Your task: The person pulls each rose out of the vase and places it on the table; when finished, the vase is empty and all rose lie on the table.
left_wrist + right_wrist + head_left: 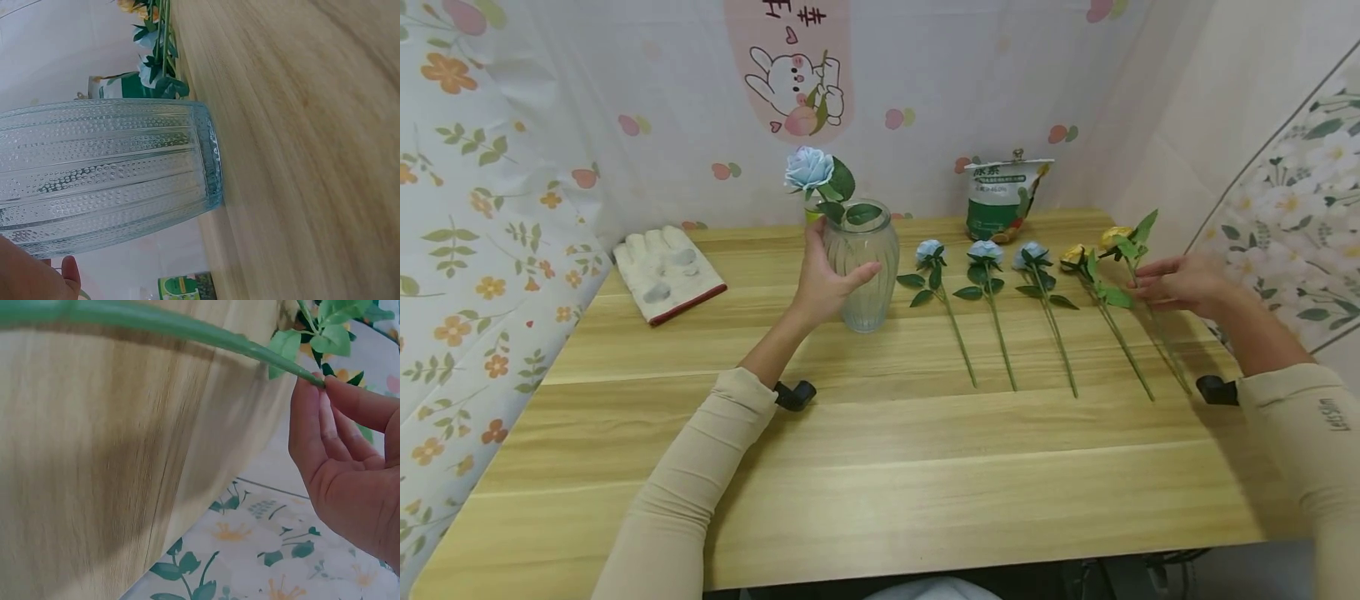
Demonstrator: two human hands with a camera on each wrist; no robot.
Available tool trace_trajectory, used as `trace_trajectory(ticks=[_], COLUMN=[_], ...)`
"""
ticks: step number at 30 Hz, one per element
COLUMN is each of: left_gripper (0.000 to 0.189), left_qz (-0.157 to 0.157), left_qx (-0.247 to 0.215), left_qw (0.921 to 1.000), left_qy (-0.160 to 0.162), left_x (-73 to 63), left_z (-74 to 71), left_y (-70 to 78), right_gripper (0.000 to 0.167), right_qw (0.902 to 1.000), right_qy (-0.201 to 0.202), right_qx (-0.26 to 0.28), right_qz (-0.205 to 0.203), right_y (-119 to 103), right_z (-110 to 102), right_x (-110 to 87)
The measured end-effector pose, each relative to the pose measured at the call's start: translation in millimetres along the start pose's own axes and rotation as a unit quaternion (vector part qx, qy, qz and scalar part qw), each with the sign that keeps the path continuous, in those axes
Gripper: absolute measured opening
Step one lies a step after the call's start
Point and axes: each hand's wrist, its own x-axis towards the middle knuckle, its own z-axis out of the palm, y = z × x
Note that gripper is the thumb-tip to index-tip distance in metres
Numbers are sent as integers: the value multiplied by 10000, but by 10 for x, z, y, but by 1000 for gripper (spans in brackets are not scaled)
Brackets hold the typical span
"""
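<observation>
A ribbed clear glass vase (pixel 877 275) stands upright at the table's middle back, with a blue rose (pixel 810 169) leaning out of its mouth. My left hand (pixel 822 279) grips the vase's side, thumb across the front; the left wrist view shows the dotted glass (pixel 112 169) close up. At the right, my right hand (pixel 1187 286) pinches the green stem (pixel 187 334) of the outermost yellow rose (pixel 1116 237) between thumb and fingers. The stem's lower end reaches low over the tabletop. Beside it lie another yellow rose (pixel 1072 257) and three blue roses (pixel 930 250).
A white-and-green pouch (pixel 996 204) stands at the back edge. White work gloves (pixel 662 271) with a red cuff lie at the left back. A small yellow-green package (pixel 181 287) is mostly hidden behind the vase in the head view. Patterned cloth hangs behind the wooden table (pixel 925 483).
</observation>
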Motion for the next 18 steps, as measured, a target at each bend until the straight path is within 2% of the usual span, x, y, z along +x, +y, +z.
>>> trace_trajectory(ticks=[11,18], left_gripper=[90,95], left_qz=[-90,-39], left_qx=[73,158], left_qw=[9999,9998], left_qy=[26,62], left_x=[-23,102], left_z=[11,10], left_y=[7,-325], right_gripper=[60,57], right_qw=[9987,9976], right_qy=[180,219], right_qx=[-465,-652], right_qz=[74,26], right_y=[68,129], right_z=[19,7], right_x=[90,111])
